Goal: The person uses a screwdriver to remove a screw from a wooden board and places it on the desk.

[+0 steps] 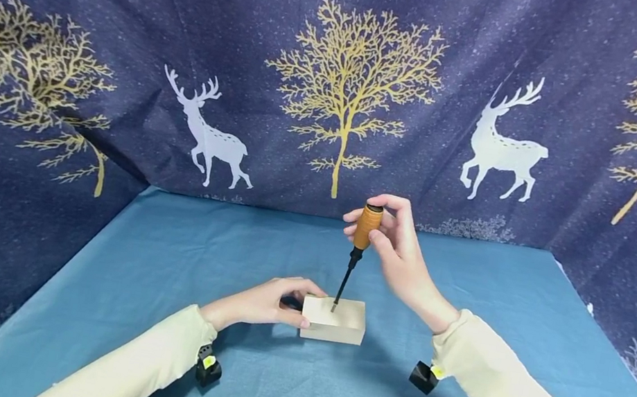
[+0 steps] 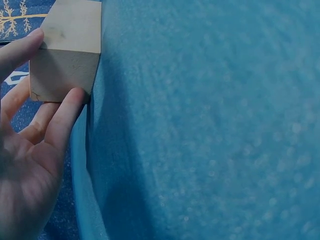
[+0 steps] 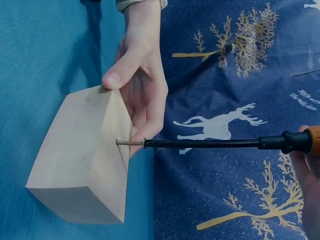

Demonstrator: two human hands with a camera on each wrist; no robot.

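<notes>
A pale wooden block (image 1: 331, 333) lies on the blue cloth, and my left hand (image 1: 276, 300) grips its left end between thumb and fingers. In the right wrist view a screw (image 3: 130, 143) stands in the block's top face, much of its thread showing. My right hand (image 1: 400, 254) holds a screwdriver (image 1: 368, 226) by its orange-brown handle, fingers around the upper part. The black shaft points down, slightly tilted, with its tip at the screw head. In the left wrist view the left fingers (image 2: 65, 117) press against the block's end face.
Blue cloth (image 1: 192, 234) covers the table. Behind and beside it hangs a dark blue curtain (image 1: 307, 190) printed with gold trees and white deer. A small black camera (image 1: 209, 370) is strapped at the left wrist, and another black camera (image 1: 424, 378) at the right.
</notes>
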